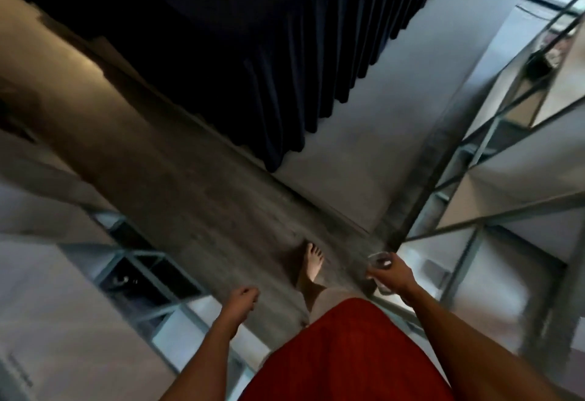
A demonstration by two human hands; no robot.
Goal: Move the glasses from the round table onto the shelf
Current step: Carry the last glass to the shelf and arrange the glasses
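One clear glass [378,262] was in view, carried low at the near right of the scene in the right hand [399,274]. The fingers wrapped its side from above and the rim seemed to face up, which I judge kept it level during the walk; blur hid whether a second glass hung below the hand. It was held off the body, just beside the lower frame of a metal shelf [493,159] running up the right side, probably so it could go straight onto a board there. No round table was in view.

The left hand [242,301] hung at near centre-left, fingers loosely curled and holding nothing, likely free for balance. One bare foot [311,262] was planted forward on the grey floor [196,198] between the two hands, and a red garment [348,353] filled the near centre.

Two shelving units showed: the right one and another [148,274] at near left. One dark curtain [253,52] hung at the far side.
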